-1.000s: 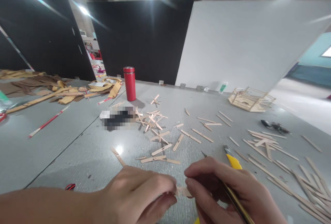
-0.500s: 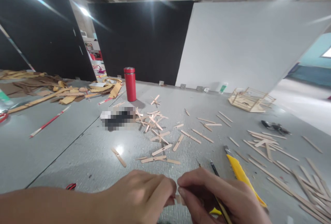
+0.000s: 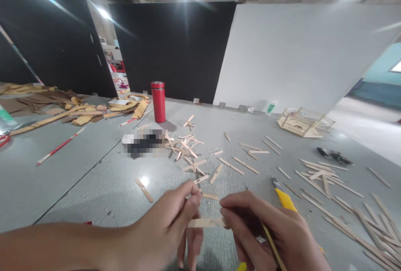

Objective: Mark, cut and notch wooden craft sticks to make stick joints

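A pale flat wooden craft stick (image 3: 206,223) spans the gap between my two hands, low in the middle of the head view. My left hand (image 3: 171,221) is closed at its left end, thumb and forefinger bent, other fingers hanging down. The right end sits in a pinch between thumb and forefinger of my right hand (image 3: 269,229). A thin gold-coloured pen-like tool (image 3: 273,248) also lies in my right hand, its tip hidden. Behind my right hand is a yellow utility knife (image 3: 285,199), partly covered.
Loose craft sticks (image 3: 194,165) litter the middle, with more in a pile (image 3: 376,216) at the right. A red flask (image 3: 159,103) stands behind. A small stick frame (image 3: 305,122) is at the back right; cardboard scraps (image 3: 81,112) lie back left.
My hands have moved apart and my left hand has risen and turned, so more of the craft stick shows between them. The pen-like tool's dark end is no longer visible.
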### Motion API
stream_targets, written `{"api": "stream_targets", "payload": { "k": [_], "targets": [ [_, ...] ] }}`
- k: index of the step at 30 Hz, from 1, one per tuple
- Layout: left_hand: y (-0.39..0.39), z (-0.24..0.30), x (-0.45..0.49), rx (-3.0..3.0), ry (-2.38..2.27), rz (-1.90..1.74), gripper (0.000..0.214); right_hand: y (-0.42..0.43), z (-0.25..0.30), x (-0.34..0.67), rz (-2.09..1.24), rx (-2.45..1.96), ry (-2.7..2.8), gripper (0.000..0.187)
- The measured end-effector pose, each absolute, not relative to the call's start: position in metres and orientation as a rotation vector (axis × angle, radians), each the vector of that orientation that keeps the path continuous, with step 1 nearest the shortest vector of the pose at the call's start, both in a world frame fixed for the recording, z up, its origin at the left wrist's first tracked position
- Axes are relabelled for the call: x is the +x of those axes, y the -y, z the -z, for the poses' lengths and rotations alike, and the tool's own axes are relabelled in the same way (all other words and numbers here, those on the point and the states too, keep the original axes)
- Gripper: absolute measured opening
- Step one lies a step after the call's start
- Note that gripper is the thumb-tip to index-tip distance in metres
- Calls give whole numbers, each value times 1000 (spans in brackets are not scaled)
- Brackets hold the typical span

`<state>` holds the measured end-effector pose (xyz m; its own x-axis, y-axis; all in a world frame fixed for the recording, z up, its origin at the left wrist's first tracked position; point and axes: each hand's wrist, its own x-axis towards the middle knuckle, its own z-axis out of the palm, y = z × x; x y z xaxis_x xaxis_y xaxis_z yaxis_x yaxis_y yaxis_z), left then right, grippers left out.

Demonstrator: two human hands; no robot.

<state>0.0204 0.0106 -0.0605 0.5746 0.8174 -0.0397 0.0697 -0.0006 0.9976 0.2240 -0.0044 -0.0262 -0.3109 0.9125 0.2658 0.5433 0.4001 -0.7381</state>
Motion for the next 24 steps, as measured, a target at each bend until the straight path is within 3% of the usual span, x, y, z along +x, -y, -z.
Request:
{"api": "stream_targets", "payload": {
  "k": [5, 11, 18, 24],
  "targets": [
    [-13, 59, 18, 1707, -982, -767, 51, -1, 23, 223, -744, -1330, 1865, 22],
    [-12, 57, 17, 2031, -931, -780, 28, -3, 19, 220, -929, -1468, 1725, 25],
    [-7, 55, 18, 1438, -804, -548, 60, 1, 15, 223, -1053, -1334, 1674, 41],
    [-3, 56, 16, 1359, -721, -579, 60, 3, 13, 223, -1077, -1385, 1721, 39]
  ]
}}
